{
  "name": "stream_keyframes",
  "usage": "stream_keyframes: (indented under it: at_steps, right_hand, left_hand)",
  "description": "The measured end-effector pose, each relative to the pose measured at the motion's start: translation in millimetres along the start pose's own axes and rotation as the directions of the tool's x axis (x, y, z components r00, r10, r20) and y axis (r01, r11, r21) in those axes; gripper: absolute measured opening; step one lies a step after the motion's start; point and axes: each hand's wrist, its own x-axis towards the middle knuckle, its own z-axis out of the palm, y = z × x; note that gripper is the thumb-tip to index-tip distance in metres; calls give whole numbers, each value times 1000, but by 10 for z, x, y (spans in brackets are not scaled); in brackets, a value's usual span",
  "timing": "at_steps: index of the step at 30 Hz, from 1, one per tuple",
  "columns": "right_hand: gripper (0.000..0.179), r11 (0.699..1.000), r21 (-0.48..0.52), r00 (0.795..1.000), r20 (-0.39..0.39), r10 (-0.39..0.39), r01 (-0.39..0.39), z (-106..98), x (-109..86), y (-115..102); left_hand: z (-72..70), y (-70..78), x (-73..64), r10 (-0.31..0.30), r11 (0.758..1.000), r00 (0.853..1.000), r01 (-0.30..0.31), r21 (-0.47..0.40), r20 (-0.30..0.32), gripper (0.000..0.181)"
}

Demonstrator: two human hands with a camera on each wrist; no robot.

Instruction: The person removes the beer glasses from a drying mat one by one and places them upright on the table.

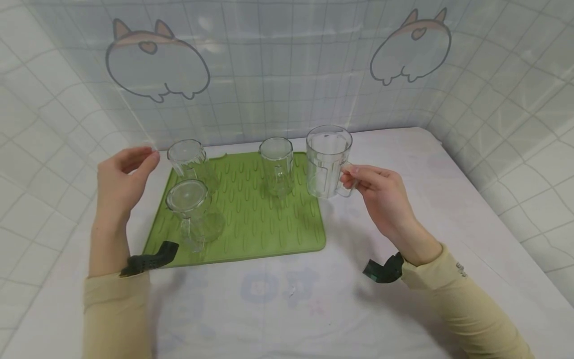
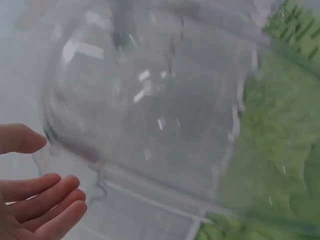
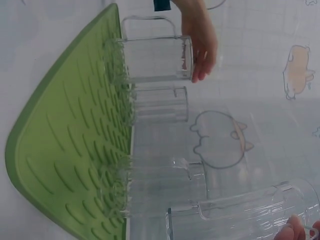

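tile-patterned sheeting (image 1: 287,89) is hung behind a white-covered table (image 1: 367,319). a clear mug (image 1: 329,154) is held seemingly mouth up at the right rear edge of the green mat (image 1: 251,234); whether its base touches anything cannot be told. its handle (image 1: 345,192) is pinched by the right hand (image 1: 381,194), the grip clamped at one side only, so the mug could be tipped or dropped if the fingers slip. a middle mug (image 1: 277,169) is stood close by on the mat and could be knocked by a leftward swing. farther left, a rear mug (image 1: 190,159) is neared by the left hand (image 1: 125,172), its grip apart and holding nothing. a front mug (image 1: 190,197) could be caught by the black wrist mount (image 1: 152,258).
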Motion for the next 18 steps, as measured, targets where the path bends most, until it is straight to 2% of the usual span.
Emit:
stream_keyframes:
  at_steps: [5,10,14,18]
  right_hand:
    - [15,1000,-5,1000,-9,-1,1,-6,-2,-14]
    - [15,1000,1,1000,-13,-8,8,-20,3,-13]
    - [15,1000,3,1000,-14,-14,14,-32,14,-12]
    - [15,1000,5,1000,-12,-14,14,-45,28,-9]
  left_hand:
    - [-31,-278,101,-105,994,991,103,28,85,55]
    - [-26,-564,171,-137,990,972,126,69,192,63]
    - [-10,-742,201,-162,985,949,139,101,271,70]
    - [-2,-866,216,-204,978,915,174,115,348,80]
